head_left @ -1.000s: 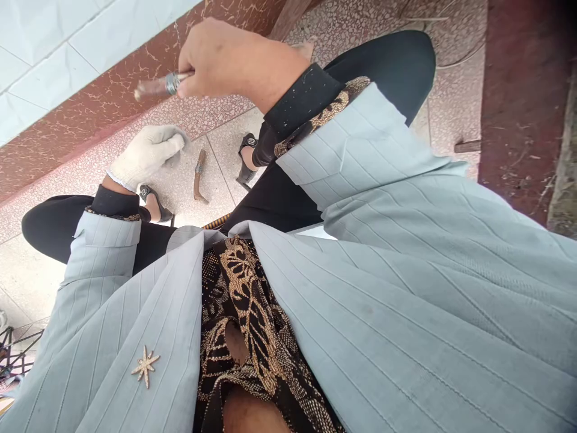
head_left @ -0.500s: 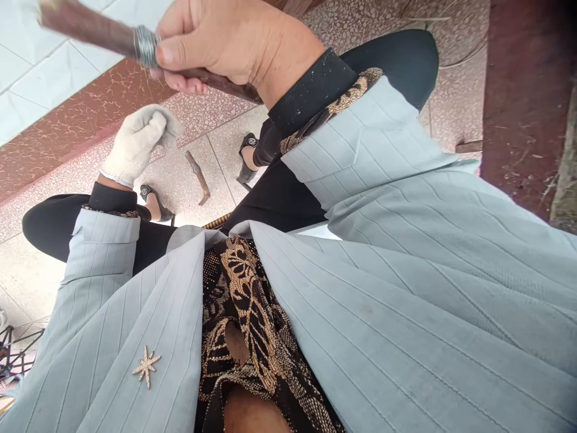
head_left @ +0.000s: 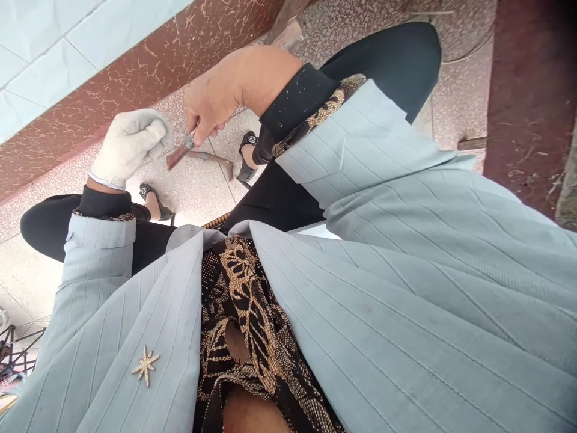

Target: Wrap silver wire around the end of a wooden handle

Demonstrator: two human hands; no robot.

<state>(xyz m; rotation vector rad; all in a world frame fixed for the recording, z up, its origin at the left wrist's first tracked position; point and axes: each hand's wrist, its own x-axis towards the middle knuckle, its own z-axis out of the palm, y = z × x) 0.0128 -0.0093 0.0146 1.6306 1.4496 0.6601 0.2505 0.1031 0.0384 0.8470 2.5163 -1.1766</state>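
Observation:
My left hand [head_left: 128,147], in a white knit glove, is closed in a loose fist at the left. What it holds, if anything, is hidden. To its right my bare right hand [head_left: 216,105] is wrapped round a dark wooden stick [head_left: 177,157] with wire bound round it. The stick's blunt end points down and left, below the fist; its other end is hidden by the hand. A second, crooked wooden stick [head_left: 219,160], also with a binding, shows just beyond the held one, over the floor between my feet.
My shoes [head_left: 155,204] stand on the tiled floor [head_left: 189,186]. A brown marbled skirting band [head_left: 121,90] runs below the white wall tiles [head_left: 54,42]. A dark red board [head_left: 523,108] stands at the right; a wooden piece [head_left: 471,144] lies beside it.
My right hand has come down and toward me, turning the wire-bound stick to point downward. The second stick has swung from steep to nearly level. My gloved hand has shifted slightly left.

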